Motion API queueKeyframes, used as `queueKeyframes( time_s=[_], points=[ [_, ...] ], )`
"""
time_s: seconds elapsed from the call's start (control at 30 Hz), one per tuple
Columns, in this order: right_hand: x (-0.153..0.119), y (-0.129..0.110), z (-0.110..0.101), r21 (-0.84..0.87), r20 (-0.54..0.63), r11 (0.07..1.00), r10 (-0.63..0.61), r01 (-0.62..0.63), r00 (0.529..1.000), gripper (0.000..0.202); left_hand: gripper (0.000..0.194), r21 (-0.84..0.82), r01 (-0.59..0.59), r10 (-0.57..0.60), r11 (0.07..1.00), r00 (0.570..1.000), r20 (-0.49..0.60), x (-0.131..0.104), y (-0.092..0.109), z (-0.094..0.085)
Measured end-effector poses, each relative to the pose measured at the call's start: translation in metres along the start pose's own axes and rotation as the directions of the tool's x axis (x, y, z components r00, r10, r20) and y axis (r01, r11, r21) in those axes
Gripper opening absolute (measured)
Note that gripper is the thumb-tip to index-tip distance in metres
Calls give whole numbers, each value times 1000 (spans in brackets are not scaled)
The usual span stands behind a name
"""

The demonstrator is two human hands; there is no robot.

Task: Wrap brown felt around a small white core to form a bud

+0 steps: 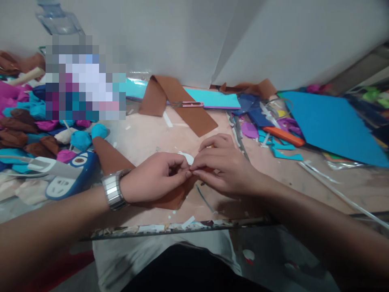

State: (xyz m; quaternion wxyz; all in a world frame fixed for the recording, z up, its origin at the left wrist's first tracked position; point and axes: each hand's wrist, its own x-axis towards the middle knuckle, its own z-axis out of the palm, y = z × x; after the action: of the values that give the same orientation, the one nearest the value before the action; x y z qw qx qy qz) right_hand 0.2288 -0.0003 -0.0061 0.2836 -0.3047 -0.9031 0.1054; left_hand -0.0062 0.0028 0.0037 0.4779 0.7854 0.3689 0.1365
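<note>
Both hands are meeting in the middle of the table (146,134). The left hand (152,178) is curled, its fingers pinching the brown felt (170,198) lying under it. The right hand (225,168) is pinching the same felt, fingertips touching the left ones. A small white piece (187,157) is peeking out just behind the fingers. A silver watch (113,190) is sitting on the left wrist. Another brown strip (182,103) and a blue sheet (328,121) are lying farther back.

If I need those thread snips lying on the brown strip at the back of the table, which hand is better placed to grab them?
Probably the right hand. The thread snips lie straight beyond both hands, and the right hand sits slightly farther forward. The left hand rests on the brown felt piece, apparently pinning it, so it seems better left there.
</note>
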Motion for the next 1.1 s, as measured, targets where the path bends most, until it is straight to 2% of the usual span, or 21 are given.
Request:
queueKeyframes(
  time_s=[0.3, 0.57, 0.93, 1.0, 1.1],
  points=[
    [0, -3, 0, 5, 38, 999, 31, -31, 999, 8, 26, 296, -19, 48, 955, 995, -90, -4, 9, 3],
    [-1, -3, 1, 41, 43, 997, 57, -59, 997, 7, 23, 300, -23, 58, 954, 993, -108, -5, 8, 4],
    [0, -9, -4, 78, 195, 991, 91, -108, 977, 13, 24, 424, -97, 145, 901, 986, -82, -5, 10, 10],
    [0, -8, -6, 83, 216, 991, 89, -109, 972, 13, 24, 427, -93, 137, 900, 988, -75, -5, 9, 10],
    [-1, -5, -6, 89, 180, 990, 92, -109, 979, 10, 25, 381, -59, 94, 923, 993, -73, -4, 8, 7]
  ],
)
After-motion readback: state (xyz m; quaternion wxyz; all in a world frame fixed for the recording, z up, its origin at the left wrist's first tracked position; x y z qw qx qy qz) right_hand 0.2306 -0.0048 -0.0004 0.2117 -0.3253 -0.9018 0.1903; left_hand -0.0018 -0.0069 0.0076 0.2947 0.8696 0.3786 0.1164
